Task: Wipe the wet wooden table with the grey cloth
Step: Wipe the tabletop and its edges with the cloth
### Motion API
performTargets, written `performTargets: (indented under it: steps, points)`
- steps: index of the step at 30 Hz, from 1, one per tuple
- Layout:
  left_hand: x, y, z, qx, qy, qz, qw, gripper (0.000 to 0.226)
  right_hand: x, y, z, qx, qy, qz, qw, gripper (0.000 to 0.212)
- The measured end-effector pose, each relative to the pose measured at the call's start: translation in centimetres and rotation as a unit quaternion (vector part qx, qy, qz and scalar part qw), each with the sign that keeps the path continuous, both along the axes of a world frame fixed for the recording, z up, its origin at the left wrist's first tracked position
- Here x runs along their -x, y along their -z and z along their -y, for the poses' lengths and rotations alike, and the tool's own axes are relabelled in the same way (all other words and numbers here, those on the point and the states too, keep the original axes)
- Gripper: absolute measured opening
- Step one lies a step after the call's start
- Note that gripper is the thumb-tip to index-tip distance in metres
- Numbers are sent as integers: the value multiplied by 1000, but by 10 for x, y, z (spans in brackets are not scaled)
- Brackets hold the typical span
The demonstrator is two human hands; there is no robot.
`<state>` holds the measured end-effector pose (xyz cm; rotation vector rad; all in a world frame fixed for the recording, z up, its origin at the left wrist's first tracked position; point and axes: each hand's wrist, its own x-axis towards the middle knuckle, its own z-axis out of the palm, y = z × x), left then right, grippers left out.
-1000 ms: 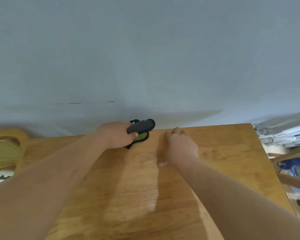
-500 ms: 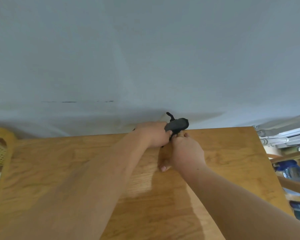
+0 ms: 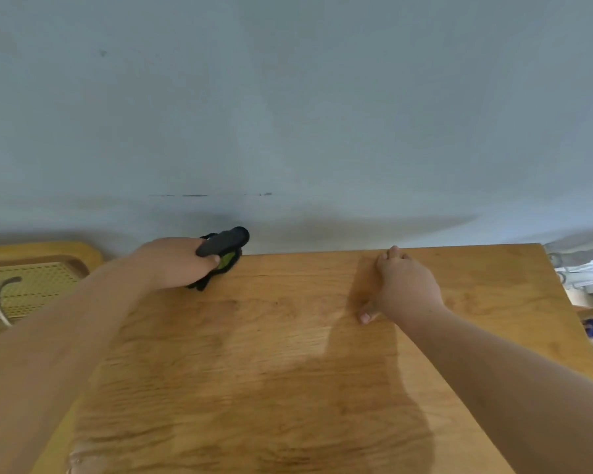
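We are gripping the bunched grey cloth (image 3: 224,242) in our left hand (image 3: 177,265), fingers curled round it, at the far edge of the tabletop (image 3: 288,371). It is now sitting well left of our right hand (image 3: 406,287), which it was touching a moment ago. That hand is bracing on the wood, fingers pressed together, so we are likely wiping the far strip leftward.

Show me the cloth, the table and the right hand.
cloth (image 3: 225,241): head view, on its rolled dark end.
table (image 3: 288,336): head view, on bare wood near the middle.
right hand (image 3: 408,285): head view, on the back of the hand.
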<state>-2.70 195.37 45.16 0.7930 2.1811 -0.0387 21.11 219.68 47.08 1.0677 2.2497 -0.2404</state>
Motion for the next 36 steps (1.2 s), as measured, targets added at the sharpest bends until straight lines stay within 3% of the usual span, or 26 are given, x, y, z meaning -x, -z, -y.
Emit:
performTargets:
  steps: [7, 14, 23, 27, 31, 36]
  points:
    - [-75, 23, -100, -70, 105, -112, 986, 51, -2, 5, -3, -2, -10, 8, 1000, 133]
    - [-115, 20, -135, -116, 145, -110, 977, 62, -8, 7, -4, 1, -35, 0, 999, 125]
    - [-48, 9, -47, -1, -58, -120, 991, 44, -12, 3, -5, 17, -30, -25, 999, 125]
    - [-66, 9, -83, 53, -43, -153, 986, 54, -12, 4, -8, 31, -30, -32, 999, 134]
    - [-123, 19, -138, -53, 21, -186, 981, 54, -11, 4, -9, 36, -44, -32, 998, 128]
    - [-146, 24, -183, -97, 76, -138, 983, 48, -12, 6, -10, 35, -40, -38, 998, 121]
